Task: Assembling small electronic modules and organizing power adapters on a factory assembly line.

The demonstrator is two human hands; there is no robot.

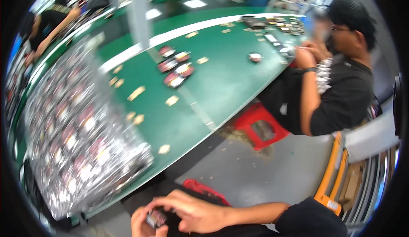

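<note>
Close to my body, below the table's near edge, both hands are around a small dark part with a reddish, shiny face [156, 218]. My left hand [137, 225] grips it from the left, with its fingers curled. My right hand [194, 211] comes in from the right, its fingers bent over the top of the part. Motion blur hides the part's exact kind and where each fingertip touches. On the green table [221, 83] lies a cluster of several round, reddish and silvery pieces [175, 68]. Another such piece [255, 57] sits apart, farther right.
Left on the table stands a large clear plastic tray [142, 154] full of similar pieces. Scraps of pale paper [136, 93] are scattered about. A co-worker [345, 88] sits at the right, hands raised. A red stool [272, 135] and a yellow-framed rack [330, 177] stand beyond the table edge.
</note>
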